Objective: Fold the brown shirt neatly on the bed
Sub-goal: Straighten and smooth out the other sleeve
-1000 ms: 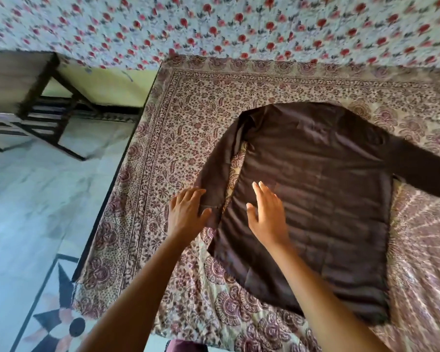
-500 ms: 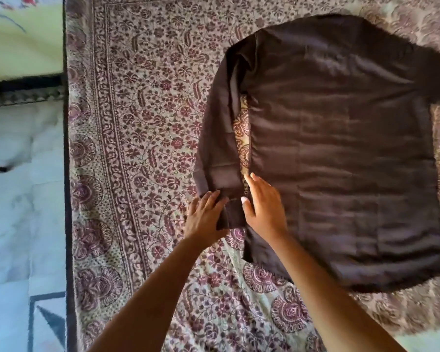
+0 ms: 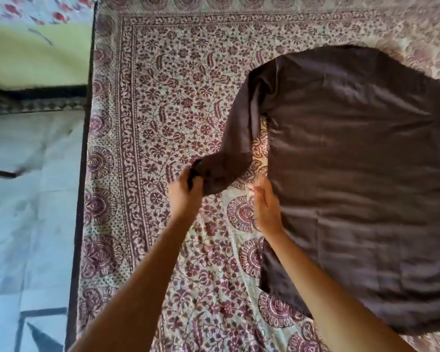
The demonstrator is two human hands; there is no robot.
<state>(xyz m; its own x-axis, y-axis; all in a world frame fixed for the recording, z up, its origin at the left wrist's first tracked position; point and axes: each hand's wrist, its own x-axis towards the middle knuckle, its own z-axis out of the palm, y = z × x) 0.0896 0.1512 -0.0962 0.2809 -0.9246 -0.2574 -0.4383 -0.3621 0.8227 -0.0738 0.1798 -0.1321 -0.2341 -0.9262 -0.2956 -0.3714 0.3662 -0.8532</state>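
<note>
Head view: looks down on a bed [image 3: 148, 250] and the floor [image 3: 31, 212] beside it.
Bed: covered by a printed sheet [image 3: 168, 92] of maroon flowers and round medallions with a patterned border; a dark frame edge [image 3: 83, 148] runs down its left side.
Room: the floor is pale stone with a dark inlay at bottom left; a yellow-green wall [image 3: 36, 59] shows at top left, with red-flowered cloth [image 3: 36, 13] above it.
Brown shirt [image 3: 353, 186]: lies spread flat on the right part of the bed, its body running out of the right edge of the view.
Sleeve [image 3: 236, 138]: 1 sleeve runs down and left from the shoulder, apart from the body, with a strip of sheet showing between them.
Left hand [image 3: 186, 196]: fingers curled round the cuff end of the sleeve, gripping it.
Right hand [image 3: 266, 207]: open, fingers fairly straight and close together, holding nothing, at the left edge of the shirt body; blur hides whether it touches the cloth.
</note>
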